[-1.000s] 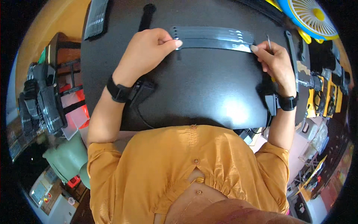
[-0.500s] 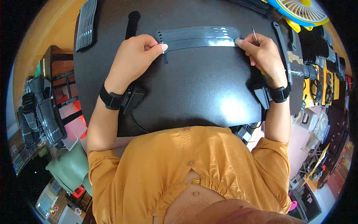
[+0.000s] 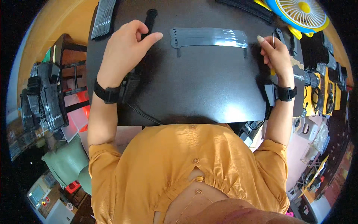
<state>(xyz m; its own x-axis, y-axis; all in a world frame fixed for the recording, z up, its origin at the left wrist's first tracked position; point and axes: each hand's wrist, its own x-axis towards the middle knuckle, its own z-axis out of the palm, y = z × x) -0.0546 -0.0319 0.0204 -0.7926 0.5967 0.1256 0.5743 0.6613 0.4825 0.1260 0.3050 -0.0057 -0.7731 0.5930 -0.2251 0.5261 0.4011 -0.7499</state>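
Observation:
A row of overlapping flat dark strips in shiny clear film (image 3: 209, 38) lies across the far middle of the dark table. Small dark tabs show at its near edge. My left hand (image 3: 123, 50) is left of the strips, thumb held apart from its curled fingers. Behind those fingers lies a long black strap (image 3: 150, 18); whether they touch it is hard to tell. To the right of the strips, my right hand (image 3: 276, 58) is closed round a slim pointed metal tool (image 3: 273, 39) with a yellow end showing below the fingers. Its thumb points up, apart from the strips.
A stack of wrapped strips (image 3: 103, 18) lies at the table's far left. A blue and yellow fan (image 3: 300, 15) stands at the far right, near more black straps (image 3: 246, 10). Bundles hang over a chair (image 3: 48, 97) on the left. A green seat (image 3: 65, 160) is below them.
Both hands have let go of the strips' ends and drawn apart. The strips now lie alone on the table. The pointed tool is still in my right hand, and the whole view has shifted slightly.

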